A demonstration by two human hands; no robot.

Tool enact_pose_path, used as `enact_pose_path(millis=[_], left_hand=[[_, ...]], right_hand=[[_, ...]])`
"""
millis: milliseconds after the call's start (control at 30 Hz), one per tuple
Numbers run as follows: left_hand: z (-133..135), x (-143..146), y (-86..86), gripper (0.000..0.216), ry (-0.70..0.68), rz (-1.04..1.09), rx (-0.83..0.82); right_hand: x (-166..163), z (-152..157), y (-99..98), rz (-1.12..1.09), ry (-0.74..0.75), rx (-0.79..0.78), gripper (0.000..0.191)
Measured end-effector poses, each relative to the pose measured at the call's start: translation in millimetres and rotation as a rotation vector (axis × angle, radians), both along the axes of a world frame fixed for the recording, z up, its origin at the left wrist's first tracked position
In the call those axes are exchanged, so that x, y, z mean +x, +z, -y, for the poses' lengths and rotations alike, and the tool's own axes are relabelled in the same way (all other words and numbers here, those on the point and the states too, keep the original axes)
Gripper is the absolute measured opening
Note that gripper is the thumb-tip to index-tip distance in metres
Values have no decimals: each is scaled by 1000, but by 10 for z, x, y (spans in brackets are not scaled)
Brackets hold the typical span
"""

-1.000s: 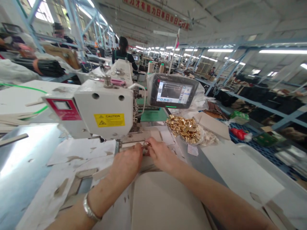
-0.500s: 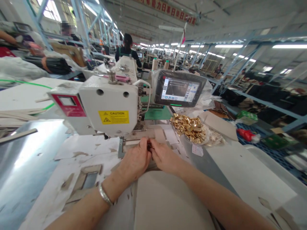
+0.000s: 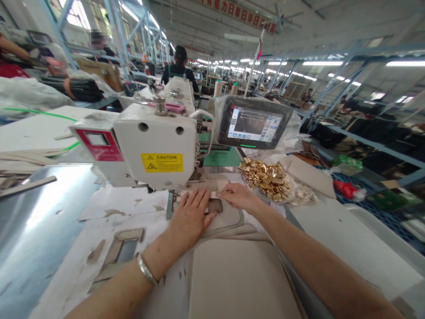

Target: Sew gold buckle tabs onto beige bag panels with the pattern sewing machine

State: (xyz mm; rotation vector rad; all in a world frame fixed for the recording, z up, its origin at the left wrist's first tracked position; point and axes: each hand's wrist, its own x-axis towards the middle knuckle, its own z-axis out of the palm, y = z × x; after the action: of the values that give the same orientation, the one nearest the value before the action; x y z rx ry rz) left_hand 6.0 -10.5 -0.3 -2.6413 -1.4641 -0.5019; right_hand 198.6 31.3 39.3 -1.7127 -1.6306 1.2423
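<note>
My left hand (image 3: 189,217) lies with its fingers stretched out flat on the work beneath the sewing machine head (image 3: 154,144). My right hand (image 3: 237,196) is closed in a pinch on the end of a narrow pale strip (image 3: 214,195), whose other part runs under the left fingers. Just below the strip a dark rectangular opening or plate (image 3: 215,205) shows beside my left thumb. A beige panel with a rounded corner (image 3: 232,217) lies under both hands. Nearer to me rests a larger beige panel (image 3: 245,279). A metal clamp frame (image 3: 170,204) stands left of my fingers.
Gold metal fittings (image 3: 265,177) form a pile in a clear bag on the right. Behind them stands a control screen (image 3: 252,122). A beige rectangular frame template (image 3: 121,252) lies at left. A person (image 3: 179,68) sits further back, facing away.
Both hands were together, fingers pinched over the work. Now the left lies flat, and the right has moved right, holding the end of the pale strip. The view has shifted slightly.
</note>
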Motion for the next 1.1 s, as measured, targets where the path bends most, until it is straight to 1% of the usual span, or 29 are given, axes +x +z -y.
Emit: enact_pose_path(millis=[67,133,167,300,367,433,600,800,900,1000,1100], left_hand=[[-3,-23,-14,59,19,-39,-20],[3,-21,9,60,42,-59,-27],[12,-14,26,60,58,-65,-29],[71,10,47,62,98,-90,-39],[92,1,25,65,107,-97,-36],[96,-20,0,67,117,-98,-37],[91,-47,-25,70,146,-83,-53],[156,0,-24,76,281,-58,-27],[171,24,-36,74,323,-92,-3],[176,44,-45,68,313,-108,29],[185,54,-22,57,242,-98,24]], right_hand=[[4,-53,-34,8,6,8,35],[8,-119,-14,14,49,-16,37],[15,-157,16,7,78,-52,37],[49,-311,170,-23,175,-281,37],[34,-354,202,-6,190,-313,37],[-14,-359,188,17,180,-280,36],[-139,-304,62,71,102,-156,31],[-140,-311,-9,93,92,-123,23],[-143,-314,-33,133,105,-56,20],[-123,-312,-76,115,109,-27,20],[-77,-325,-110,-30,107,-111,22]])
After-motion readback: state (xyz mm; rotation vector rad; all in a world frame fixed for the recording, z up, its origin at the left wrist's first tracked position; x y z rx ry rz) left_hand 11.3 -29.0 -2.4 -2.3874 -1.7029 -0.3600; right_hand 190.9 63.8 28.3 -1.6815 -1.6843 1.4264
